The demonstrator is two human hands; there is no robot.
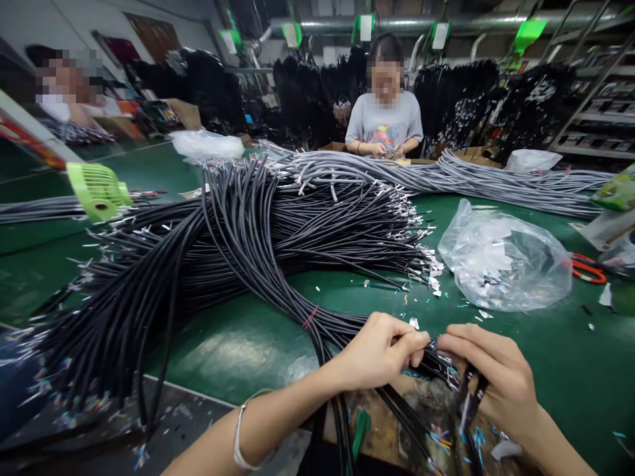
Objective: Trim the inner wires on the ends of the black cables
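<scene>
Many black cables (317, 251) lie piled: ends at the pile's 8 o'clock show coloured wires (141, 456), those at 3 o'clock pale wrapping (434, 268), so stripping looks partway, with plenty left. The left hand (387, 350) pinches narrowly at the end of 1 tied bundle (342, 324), which runs toward 10 o'clock; at its 3 o'clock, the right hand (501, 377) grips a dark tool (476, 396).

Ahead-left of my fingers (415, 341), heaped cables (238, 231) are lying; ahead-right, a plastic bag (516, 264) is sitting; beneath, a board (385, 430) is lying.
</scene>
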